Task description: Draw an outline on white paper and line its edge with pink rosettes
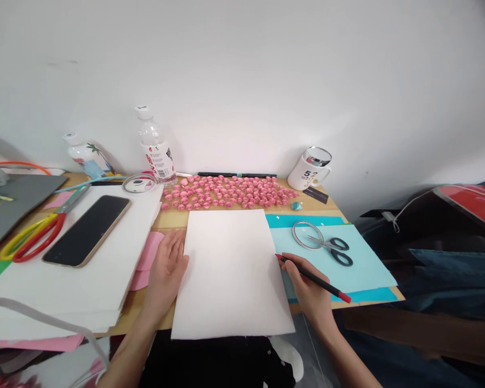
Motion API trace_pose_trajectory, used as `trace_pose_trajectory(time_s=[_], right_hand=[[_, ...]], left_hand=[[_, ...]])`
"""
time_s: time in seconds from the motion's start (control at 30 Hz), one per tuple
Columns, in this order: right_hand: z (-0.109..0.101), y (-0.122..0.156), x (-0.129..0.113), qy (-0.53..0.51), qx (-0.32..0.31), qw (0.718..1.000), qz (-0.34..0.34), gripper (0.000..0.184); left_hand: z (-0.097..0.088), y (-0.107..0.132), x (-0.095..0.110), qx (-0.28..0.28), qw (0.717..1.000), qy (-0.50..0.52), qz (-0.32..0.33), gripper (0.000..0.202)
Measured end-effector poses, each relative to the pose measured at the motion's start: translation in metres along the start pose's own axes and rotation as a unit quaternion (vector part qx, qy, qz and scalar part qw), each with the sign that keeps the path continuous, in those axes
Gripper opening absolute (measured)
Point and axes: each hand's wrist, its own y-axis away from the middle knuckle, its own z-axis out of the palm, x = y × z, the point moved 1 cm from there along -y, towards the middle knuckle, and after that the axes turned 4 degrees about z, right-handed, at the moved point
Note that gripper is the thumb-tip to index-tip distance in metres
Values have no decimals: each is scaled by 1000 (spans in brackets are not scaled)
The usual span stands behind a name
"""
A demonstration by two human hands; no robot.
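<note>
A blank white sheet of paper (230, 275) lies in front of me, its near edge reaching past the table's edge. At its left edge rests my left hand (166, 267), palm turned inward and fingers stretched out, holding nothing. My right hand (311, 291) grips a black marker (315, 277) with a red end, its red tip close to the sheet's right edge. I cannot tell whether the tip touches the paper. Behind the sheet spreads a mass of small pink rolled paper pieces (230, 193), with one teal piece (296, 206) at their right.
Black-handled scissors (339, 251) and a tape roll (308, 235) lie on light blue paper (359, 258) at right. A white mug (309, 168) and a water bottle (158, 151) stand by the wall. At left, a phone (87, 231) and red-yellow scissors (44, 231) rest on a paper stack (84, 296).
</note>
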Motion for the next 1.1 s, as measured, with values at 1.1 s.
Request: trace_pose_trajectory(time_s=[1.1], right_hand=[[4,-7,3,79,0,993,-91,19]], left_hand=[[-16,29,-4,-85,943,-317,52,68]])
